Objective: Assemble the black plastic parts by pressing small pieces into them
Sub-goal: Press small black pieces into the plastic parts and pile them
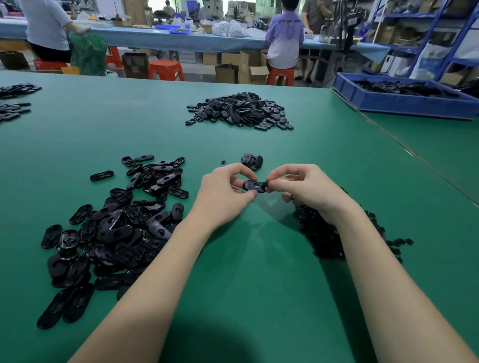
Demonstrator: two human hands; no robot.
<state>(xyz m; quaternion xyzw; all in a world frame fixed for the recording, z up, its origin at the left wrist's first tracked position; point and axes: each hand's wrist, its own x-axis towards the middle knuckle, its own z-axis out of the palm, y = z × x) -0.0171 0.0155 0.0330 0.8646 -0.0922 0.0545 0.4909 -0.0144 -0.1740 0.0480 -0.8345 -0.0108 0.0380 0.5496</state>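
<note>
Head-worn view, forward-down over table (263, 275)

We see oval parts heap (118, 229) left on table (250, 276) | small pieces pile (329, 232) right, under right forearm | far heap (240, 112) behind centre | bin (404, 99) far right | few parts (251, 160) just behind our hands.

Bright, even overhead light floods the green table (263, 275), casting soft shadows beneath both forearms and a dark one at the bottom edge. Wide-angle distortion bends the table's edges; the background shelving (428, 17) is slightly soft.
</note>
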